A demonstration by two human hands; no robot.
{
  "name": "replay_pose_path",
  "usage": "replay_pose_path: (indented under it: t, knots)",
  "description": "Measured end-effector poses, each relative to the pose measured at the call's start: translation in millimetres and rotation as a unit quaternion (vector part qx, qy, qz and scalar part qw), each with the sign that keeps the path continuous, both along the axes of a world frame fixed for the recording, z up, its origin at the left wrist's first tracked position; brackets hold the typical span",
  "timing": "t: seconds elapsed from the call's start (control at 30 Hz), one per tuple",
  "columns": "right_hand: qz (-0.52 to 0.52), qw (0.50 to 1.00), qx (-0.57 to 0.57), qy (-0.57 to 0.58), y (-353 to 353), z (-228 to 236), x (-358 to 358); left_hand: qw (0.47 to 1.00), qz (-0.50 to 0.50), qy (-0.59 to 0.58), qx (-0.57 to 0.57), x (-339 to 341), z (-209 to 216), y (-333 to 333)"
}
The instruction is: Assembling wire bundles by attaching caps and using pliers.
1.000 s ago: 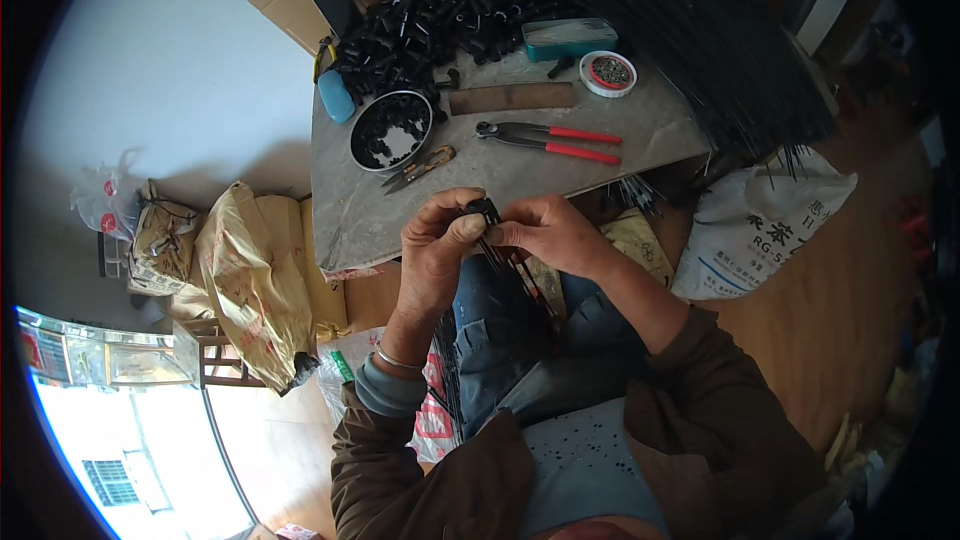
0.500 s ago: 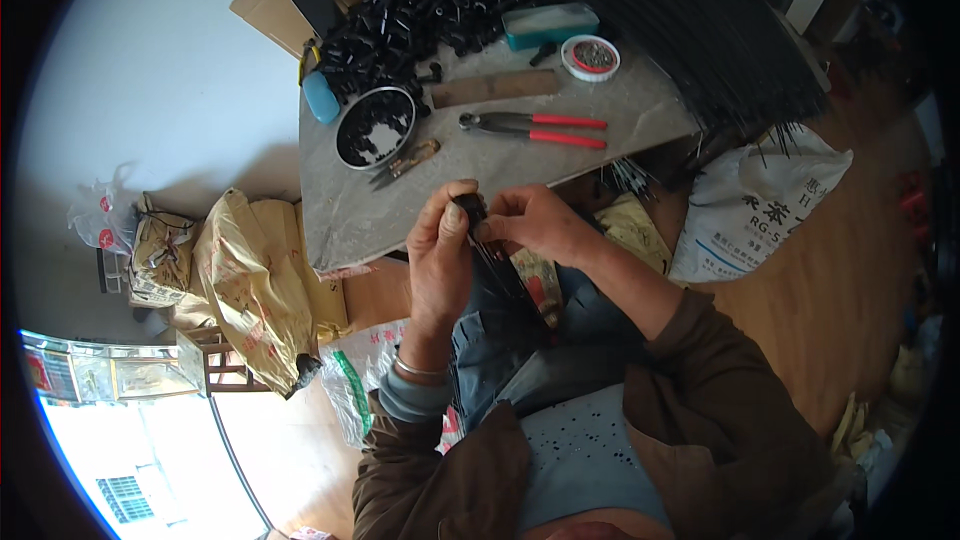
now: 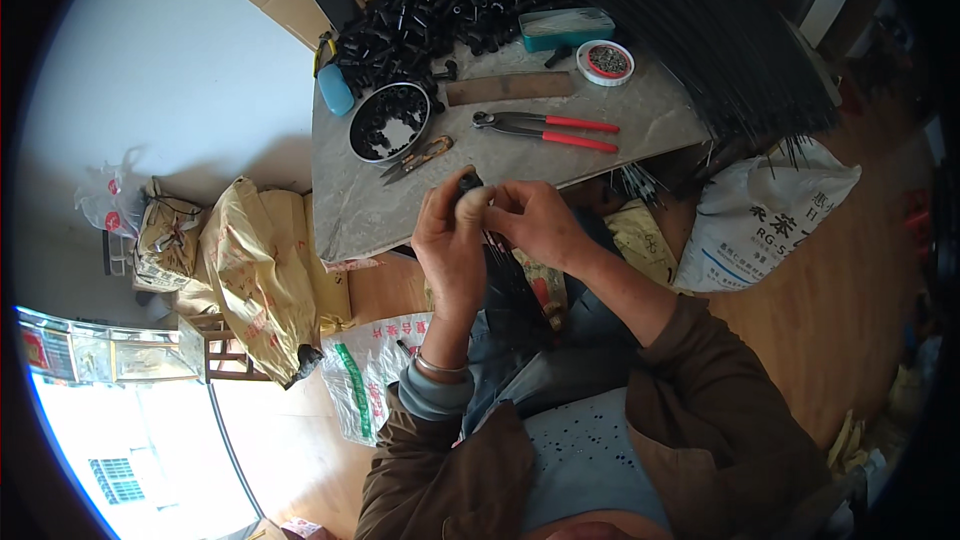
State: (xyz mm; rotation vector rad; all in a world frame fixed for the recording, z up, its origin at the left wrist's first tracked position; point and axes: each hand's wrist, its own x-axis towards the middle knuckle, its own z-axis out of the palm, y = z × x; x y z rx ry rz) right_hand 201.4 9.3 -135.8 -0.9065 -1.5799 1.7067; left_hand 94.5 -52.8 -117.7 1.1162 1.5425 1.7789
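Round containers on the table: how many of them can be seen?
2: a bowl beside the snips, and a white dish beside the teal box. More may be hidden behind the black pile.

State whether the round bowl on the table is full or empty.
Neither: the bowl is partly filled. Black pieces lie inside, but a pale patch of its bottom shows.

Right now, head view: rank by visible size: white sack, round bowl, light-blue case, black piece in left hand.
1. White sack
2. Round bowl
3. Light-blue case
4. Black piece in left hand, partly hidden; only its visible part ranked
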Motion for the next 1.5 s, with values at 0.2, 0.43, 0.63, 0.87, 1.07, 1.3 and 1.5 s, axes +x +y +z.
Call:
replay_pose_path:
  t: [0.2, 0.43, 0.63, 0.87, 1.07, 1.3, 1.5]
  knots:
    - [-0.036, 0.990, 0.131, -0.039, -8.5, -0.2, -0.4, 0.965, 0.032, 0.249, -0.074, -4.1, 26.8, -7.9]
    - [0.007, 0.990, 0.140, 0.017, -9.8, -2.2, 8.6, 0.997, -0.059, 0.034, -0.027, -25.6, 31.7, -19.2]
    - [0.122, 0.988, 0.014, 0.089, -10.8, -6.5, 7.8, 0.991, -0.129, 0.032, -0.030, -37.3, 29.2, -28.8]
    - [0.166, 0.984, -0.013, 0.063, -20.0, 2.8, 8.3, 0.965, -0.257, 0.026, -0.047, -50.2, 37.3, -30.0]
    - [0.118, 0.988, 0.028, 0.091, -28.2, -0.8, -2.9, 0.947, -0.320, 0.028, 0.013, -64.3, 22.9, -30.5]
    - [0.080, 0.993, 0.085, 0.030, -8.9, 35.2, -3.5, 0.966, -0.169, -0.167, 0.103, -41.0, -1.6, -36.0]
    - [0.079, 0.966, 0.247, 0.019, -17.6, 40.2, -36.3, 0.982, -0.027, -0.184, 0.041, -27.4, -8.2, -37.7]
